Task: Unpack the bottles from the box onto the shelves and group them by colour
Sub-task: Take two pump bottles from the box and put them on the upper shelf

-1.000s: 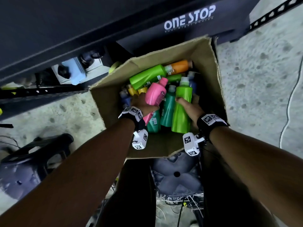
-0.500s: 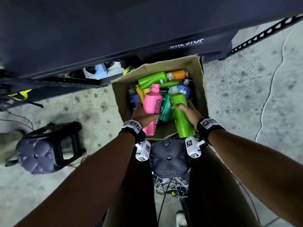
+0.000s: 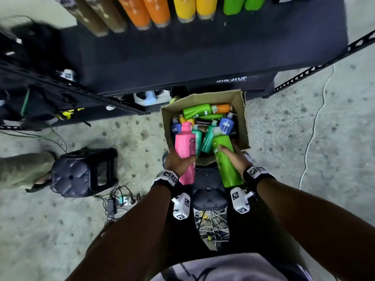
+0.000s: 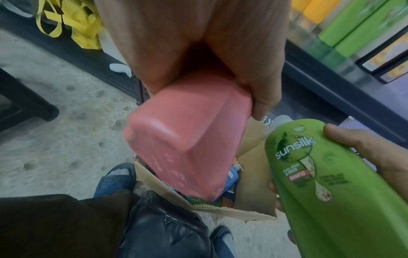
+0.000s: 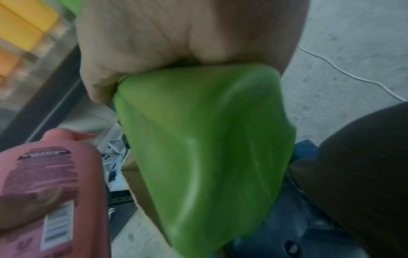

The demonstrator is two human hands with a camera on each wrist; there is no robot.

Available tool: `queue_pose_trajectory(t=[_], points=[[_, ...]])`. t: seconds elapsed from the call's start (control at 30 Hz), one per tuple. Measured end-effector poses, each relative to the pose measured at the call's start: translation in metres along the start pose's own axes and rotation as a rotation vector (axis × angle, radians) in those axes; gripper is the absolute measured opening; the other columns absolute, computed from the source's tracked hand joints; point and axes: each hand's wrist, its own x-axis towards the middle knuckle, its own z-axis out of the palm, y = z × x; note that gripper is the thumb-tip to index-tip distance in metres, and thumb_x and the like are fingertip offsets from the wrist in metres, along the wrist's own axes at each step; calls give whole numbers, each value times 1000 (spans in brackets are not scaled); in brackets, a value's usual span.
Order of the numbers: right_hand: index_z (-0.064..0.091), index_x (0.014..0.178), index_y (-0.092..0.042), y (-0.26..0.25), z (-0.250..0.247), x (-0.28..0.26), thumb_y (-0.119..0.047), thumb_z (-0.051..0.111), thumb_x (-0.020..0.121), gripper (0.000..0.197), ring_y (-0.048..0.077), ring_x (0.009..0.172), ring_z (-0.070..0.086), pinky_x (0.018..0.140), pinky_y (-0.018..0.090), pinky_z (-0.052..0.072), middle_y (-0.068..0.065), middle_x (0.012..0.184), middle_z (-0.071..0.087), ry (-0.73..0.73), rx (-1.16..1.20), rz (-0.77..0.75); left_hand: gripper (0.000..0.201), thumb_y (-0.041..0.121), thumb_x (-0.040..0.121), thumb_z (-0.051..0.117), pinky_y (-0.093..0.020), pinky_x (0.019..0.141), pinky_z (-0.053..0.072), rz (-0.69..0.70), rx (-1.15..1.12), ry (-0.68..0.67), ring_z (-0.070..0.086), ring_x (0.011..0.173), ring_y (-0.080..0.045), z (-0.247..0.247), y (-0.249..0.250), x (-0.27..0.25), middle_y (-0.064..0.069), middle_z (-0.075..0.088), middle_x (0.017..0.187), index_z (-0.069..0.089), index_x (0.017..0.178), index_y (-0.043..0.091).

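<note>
The head view looks steeply down from above onto the box [image 3: 205,126] and floor. Each wrist view looks from close behind its hand; both share the pink bottle [image 4: 187,139] and green bottle [image 5: 205,148].

Shelf [image 3: 182,57]: front half bare, open to reach; back row taken by brown, orange, yellow and green bottles [image 3: 233,5].
Box [image 3: 241,126]: open-topped, packed with bottles lying across one another.
Floor left of box: black stool [image 3: 81,173], loose cables [image 3: 119,199].
Floor right of box: bare but for one white cord [image 3: 312,130].
</note>
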Motion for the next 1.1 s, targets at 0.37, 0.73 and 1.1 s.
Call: queue_pose_trajectory(t=[0.37,0.73,1.1], points=[[59,133,-39,-21,25,-91,-63,76,74,66,15,115,63,100,40,49,-11,122,70,-10,-48,-161,81,46,71,87,-29,83,50,110,-142,171,66,106,-31,-51,5,-85,-11,67,122,47,135,15],[53,128,-52,-92,48,-159,-61,70,73,58,0,90,70,76,22,56,-18,109,72,-56,-95,-505,66,36,71,88,-28,70,53,351,-382,373,66,83,-20,-113,32,-139,1,68,97,51,123,19],[52,127,-50,-217,86,-227,-52,68,80,50,5,88,72,69,17,54,-16,104,74,-113,-5,-971,60,52,59,82,-22,66,53,661,-584,561,64,75,4,-206,112,-182,12,67,91,49,105,33]])
